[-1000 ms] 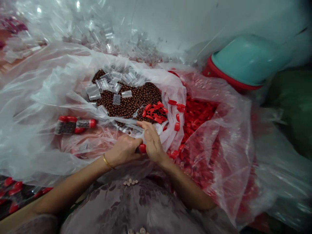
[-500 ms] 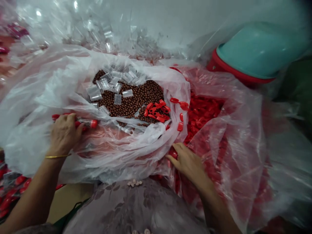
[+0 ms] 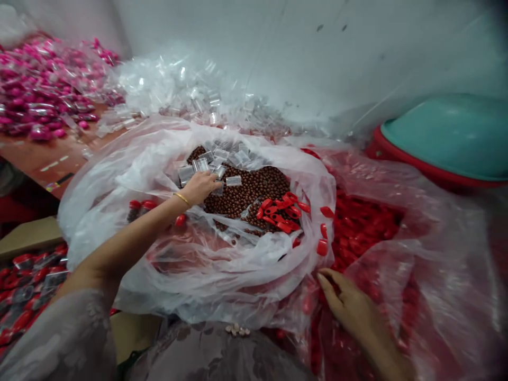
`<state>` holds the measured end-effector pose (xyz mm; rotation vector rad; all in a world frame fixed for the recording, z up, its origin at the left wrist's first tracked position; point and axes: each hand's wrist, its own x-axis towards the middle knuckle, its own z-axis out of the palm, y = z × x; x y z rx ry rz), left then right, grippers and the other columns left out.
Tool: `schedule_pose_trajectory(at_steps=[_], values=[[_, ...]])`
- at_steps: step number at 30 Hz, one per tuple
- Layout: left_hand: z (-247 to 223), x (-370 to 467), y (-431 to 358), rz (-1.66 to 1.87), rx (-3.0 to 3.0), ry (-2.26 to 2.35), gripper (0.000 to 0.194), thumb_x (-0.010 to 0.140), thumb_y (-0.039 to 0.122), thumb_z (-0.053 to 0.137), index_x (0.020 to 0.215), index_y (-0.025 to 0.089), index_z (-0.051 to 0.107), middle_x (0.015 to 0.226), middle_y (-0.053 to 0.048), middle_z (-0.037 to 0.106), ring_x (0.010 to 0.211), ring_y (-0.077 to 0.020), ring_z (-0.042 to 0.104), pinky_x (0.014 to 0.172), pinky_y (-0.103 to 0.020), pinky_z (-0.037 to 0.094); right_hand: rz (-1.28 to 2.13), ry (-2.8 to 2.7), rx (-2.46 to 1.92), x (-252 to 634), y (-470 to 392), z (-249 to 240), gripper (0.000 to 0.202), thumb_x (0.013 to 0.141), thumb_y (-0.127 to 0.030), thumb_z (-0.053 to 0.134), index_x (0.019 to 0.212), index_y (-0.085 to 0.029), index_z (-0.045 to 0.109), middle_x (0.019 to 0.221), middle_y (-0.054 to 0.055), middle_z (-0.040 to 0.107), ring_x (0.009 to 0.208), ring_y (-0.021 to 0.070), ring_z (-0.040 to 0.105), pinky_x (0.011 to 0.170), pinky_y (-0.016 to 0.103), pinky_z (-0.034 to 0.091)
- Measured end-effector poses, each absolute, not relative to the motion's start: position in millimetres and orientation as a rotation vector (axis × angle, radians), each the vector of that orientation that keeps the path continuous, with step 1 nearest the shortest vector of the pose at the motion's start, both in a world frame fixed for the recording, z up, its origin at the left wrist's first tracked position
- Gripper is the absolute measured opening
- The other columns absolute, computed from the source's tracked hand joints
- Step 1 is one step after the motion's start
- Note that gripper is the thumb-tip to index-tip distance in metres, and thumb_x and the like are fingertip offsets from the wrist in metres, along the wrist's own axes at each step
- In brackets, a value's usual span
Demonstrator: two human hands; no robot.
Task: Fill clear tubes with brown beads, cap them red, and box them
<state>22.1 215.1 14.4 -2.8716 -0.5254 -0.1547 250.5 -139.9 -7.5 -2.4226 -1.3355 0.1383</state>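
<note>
Fingers of our left hand [image 3: 199, 189] reach down among clear plastic tubes [image 3: 233, 181] lying on brown beads [image 3: 260, 185] in the white plastic bag [image 3: 99, 180]; we cannot tell whether they grip one. Our right hand [image 3: 353, 304], loosely curled, is at the white bag's right edge, beside a translucent bag [image 3: 440, 254] full of red caps [image 3: 363, 225]; we cannot see whether it holds any. More red caps lie inside the white bag, on its beads. Left of it, a cardboard box [image 3: 27, 236] holds red-capped containers [image 3: 29, 291].

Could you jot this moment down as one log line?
left hand: at clear pieces on brown beads, grip unclear | right hand: by heaped red pieces, grip unclear | teal basin: far right
</note>
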Motion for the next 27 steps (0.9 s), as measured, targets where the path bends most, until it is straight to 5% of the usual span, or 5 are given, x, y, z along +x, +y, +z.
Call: schedule_pose_trajectory(at_steps=[9,14,20,23,27], values=[[12.0,52.1,215.8,0.132,-3.024,-0.708,0.038,0.089,0.036,0.038,0.096,0.01,0.064,0.089,-0.016,0.066,0.086,-0.0233,0.062,0.076,-0.031,0.044,-0.24,-1.462,-2.315,253.6,-105.0,30.3,0.034,0.089,-0.045,0.038,0.094,-0.021,0.062,0.088,0.006,0.069,0.066,0.0167,0.063,0.062,0.029,0.049],[35.1,50.6,203.4,0.492,-2.985,-0.983,0.033,0.081,0.029,0.043,0.087,0.009,0.069,0.091,-0.02,0.068,0.089,-0.0288,0.065,0.075,-0.033,0.048,-0.206,-1.851,-2.226,240.8,-7.0,39.0,0.026,0.089,-0.026,0.043,0.108,-0.017,0.059,0.113,0.01,0.061,0.101,0.0229,0.056,0.085,0.033,0.044],[28.2,64.3,210.9,0.313,-3.198,-1.419,0.016,0.068,0.022,0.061,0.074,0.01,0.069,0.091,-0.019,0.068,0.097,-0.0317,0.062,0.083,-0.036,0.046,-0.028,-2.098,-2.486,233.6,60.8,20.1,0.027,0.09,-0.028,0.043,0.108,-0.014,0.057,0.106,0.013,0.059,0.096,0.0263,0.056,0.074,0.034,0.041],[16.2,80.4,212.2,0.277,-3.357,-1.538,0.016,0.071,0.026,0.061,0.063,0.013,0.066,0.075,-0.011,0.069,0.076,-0.0217,0.064,0.071,-0.027,0.047,-0.019,-2.106,-2.486,239.7,57.2,16.1,0.027,0.091,-0.033,0.043,0.105,-0.015,0.058,0.103,0.012,0.06,0.096,0.0247,0.057,0.073,0.032,0.04],[-1.7,111.0,211.2,0.213,-3.562,-1.846,0.027,0.078,0.033,0.057,0.059,0.014,0.063,0.052,-0.002,0.061,0.043,-0.0097,0.049,0.047,-0.02,0.041,-0.025,-2.065,-2.484,244.4,44.3,14.4,0.032,0.091,-0.035,0.043,0.113,-0.016,0.056,0.105,0.011,0.061,0.097,0.0247,0.057,0.077,0.033,0.039]])
